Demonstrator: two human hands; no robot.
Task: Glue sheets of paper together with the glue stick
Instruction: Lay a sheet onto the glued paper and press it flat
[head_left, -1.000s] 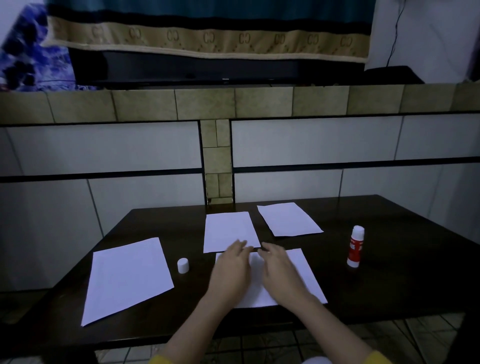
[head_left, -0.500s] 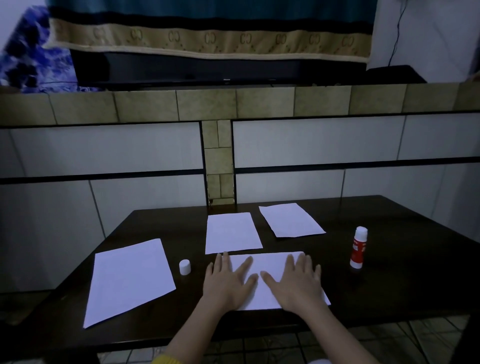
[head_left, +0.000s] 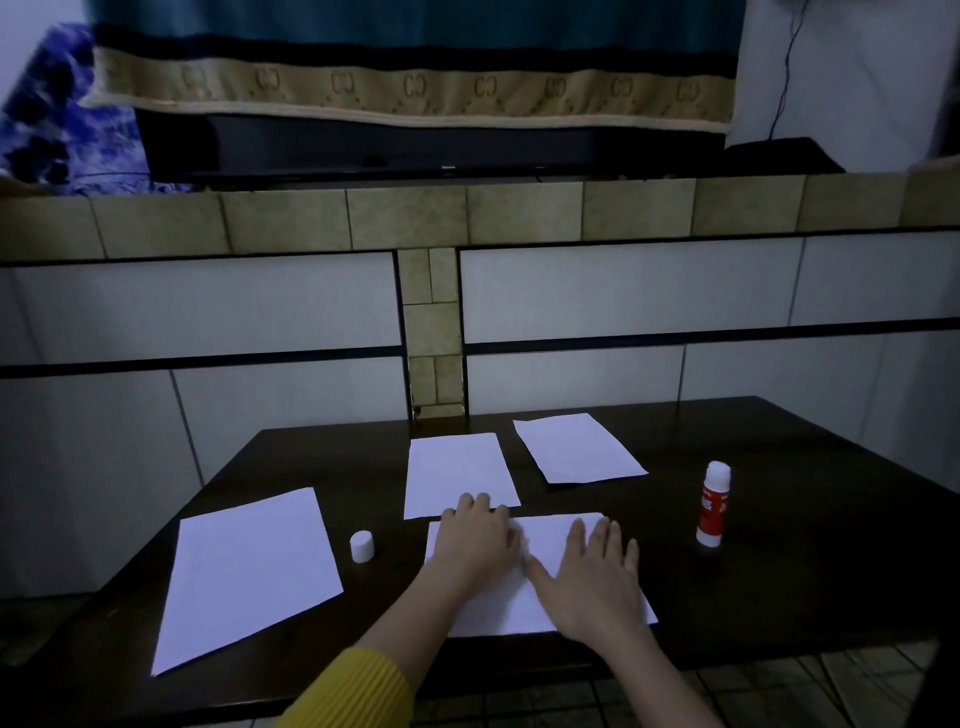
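Paper nearest the table's (head_left: 779, 613) front edge is pressed flat under both hands: the left hand (head_left: 475, 540) lies on its far left corner, the right hand (head_left: 597, 577) is spread palm-down, and nothing is gripped by either. Whether this near sheet (head_left: 545, 535) is one layer or two cannot be told in the dim light. The glue stick (head_left: 712, 504) stands upright, uncapped, to the right, nearer the right hand. Four paper pieces are counted, one glue stick, and one cap (head_left: 361, 545) to the left.
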